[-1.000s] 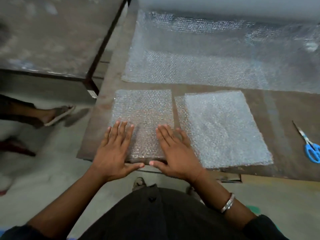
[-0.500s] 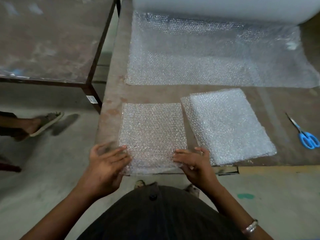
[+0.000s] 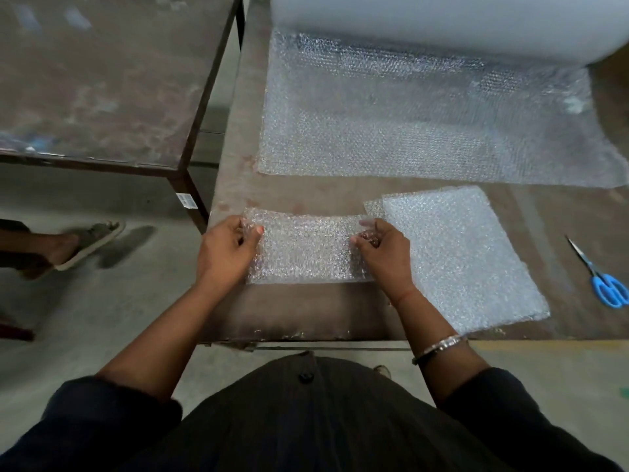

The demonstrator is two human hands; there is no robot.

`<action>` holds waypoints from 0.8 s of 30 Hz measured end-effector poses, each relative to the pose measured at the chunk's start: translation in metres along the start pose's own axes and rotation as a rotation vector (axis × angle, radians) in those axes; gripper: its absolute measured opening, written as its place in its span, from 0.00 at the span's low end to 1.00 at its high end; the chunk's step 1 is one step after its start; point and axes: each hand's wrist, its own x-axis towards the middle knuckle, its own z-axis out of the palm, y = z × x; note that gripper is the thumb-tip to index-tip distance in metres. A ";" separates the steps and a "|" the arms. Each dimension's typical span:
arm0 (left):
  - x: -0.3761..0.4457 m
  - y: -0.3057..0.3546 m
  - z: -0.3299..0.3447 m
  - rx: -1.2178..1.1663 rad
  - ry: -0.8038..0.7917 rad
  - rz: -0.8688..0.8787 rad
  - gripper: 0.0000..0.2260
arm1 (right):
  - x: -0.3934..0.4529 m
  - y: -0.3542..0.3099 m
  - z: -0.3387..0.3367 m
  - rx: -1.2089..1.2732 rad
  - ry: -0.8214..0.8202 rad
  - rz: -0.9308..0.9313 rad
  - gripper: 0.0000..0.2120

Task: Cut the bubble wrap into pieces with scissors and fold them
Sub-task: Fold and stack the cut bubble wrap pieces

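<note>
Folded bubble wrap piece (image 3: 306, 248) at near-left of counter (image 3: 306, 311), doubled over. Left hand (image 3: 226, 253) pinching left end, right hand (image 3: 384, 253) pinching right end, fingers (image 3: 253, 231) clenched on it. Stack of folded pieces (image 3: 459, 257) just beside, right. Blue scissors (image 3: 600, 279) far right. Unrolled sheet (image 3: 425, 120) and roll (image 3: 442, 22) behind.

A single wide-angle view looks from the person's head forward and steeply down, close above the left hand (image 3: 226, 253) and right hand (image 3: 386, 255), with the dark-clothed torso at the bottom edge. Beyond the hands it takes in the brown worn tabletop (image 3: 340, 195), and left of them the grey concrete floor (image 3: 102, 301).
</note>
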 end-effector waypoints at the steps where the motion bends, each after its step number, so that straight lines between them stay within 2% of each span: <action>1: 0.003 -0.001 0.004 0.047 0.019 -0.003 0.17 | 0.004 -0.002 0.003 -0.056 0.018 -0.028 0.18; 6: 0.012 -0.004 0.013 0.203 0.052 -0.009 0.14 | 0.020 -0.010 0.013 -0.341 -0.009 -0.083 0.29; 8: 0.009 0.005 0.011 0.230 0.072 -0.015 0.18 | 0.018 -0.010 0.017 -0.400 0.028 -0.115 0.33; 10: 0.002 0.016 0.007 0.292 0.121 -0.007 0.25 | 0.006 -0.010 0.019 -0.394 0.120 -0.199 0.32; 12: -0.005 0.029 0.003 0.434 0.188 0.119 0.29 | -0.007 -0.011 0.020 -0.405 0.212 -0.375 0.27; 14: -0.011 0.041 0.011 0.514 0.129 0.281 0.29 | -0.017 -0.018 0.023 -0.443 0.117 -0.514 0.24; 17: -0.013 0.050 0.043 0.624 -0.114 0.425 0.31 | -0.024 -0.020 0.040 -0.561 -0.129 -0.513 0.28; 20: -0.015 0.032 0.067 0.743 -0.321 0.425 0.35 | -0.027 -0.008 0.059 -0.636 -0.254 -0.412 0.34; 24: -0.017 0.001 0.060 0.830 -0.345 0.434 0.39 | -0.025 -0.003 0.055 -0.585 -0.345 -0.428 0.34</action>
